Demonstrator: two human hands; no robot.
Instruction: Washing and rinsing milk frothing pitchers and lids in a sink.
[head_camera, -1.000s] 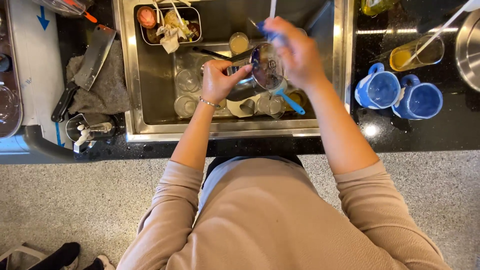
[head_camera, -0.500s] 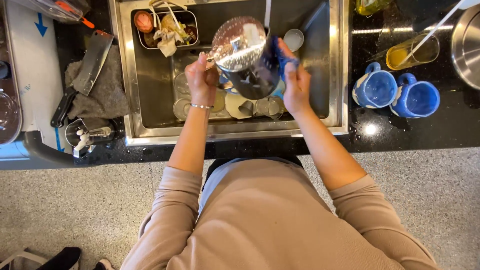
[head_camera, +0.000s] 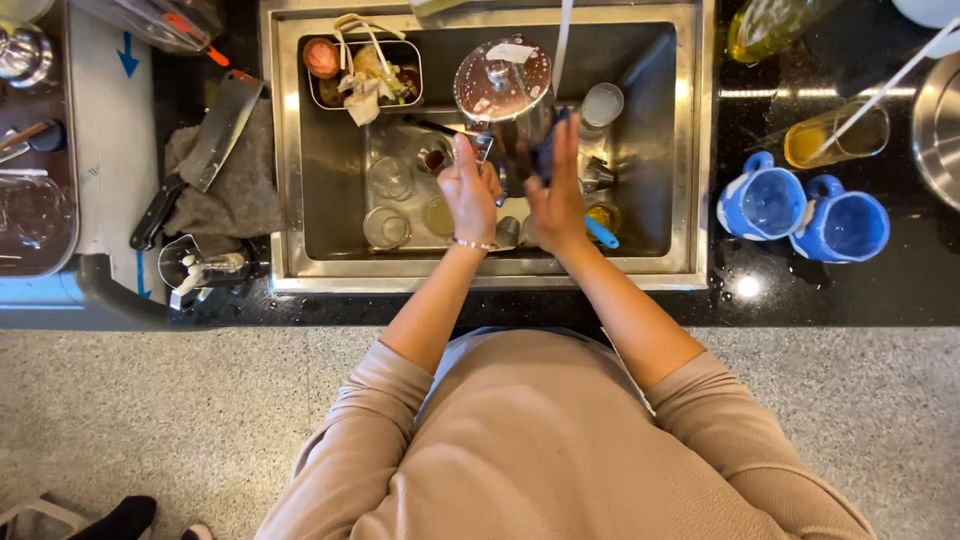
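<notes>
Both hands are working over the sink (head_camera: 290, 150) — left hand (head_camera: 470, 195) curled on the lidded glass jug (head_camera: 505, 95), right hand (head_camera: 555, 190) flat against it; glasses (head_camera: 388, 205) at nine o'clock are waiting unwashed.

— What carries everything here?

— A black, glossy table (head_camera: 620, 305) with a steel sink (head_camera: 290, 180) set into it; water drops shine on the surface near the front edge.

— What lies on the table to the right of the sink?

— Two blue mugs (head_camera: 768, 205) side by side, touching or nearly so. Behind them stands a glass of yellow liquid (head_camera: 835, 140) with a white stick in it, and a steel pot (head_camera: 938, 115) sits at the far right edge.

— And to the left?

— A grey cloth (head_camera: 225, 195) with a cleaver (head_camera: 200, 160) lying across it, blade pointing away. Just in front of the cloth sits a small clear jug (head_camera: 195, 265).
</notes>
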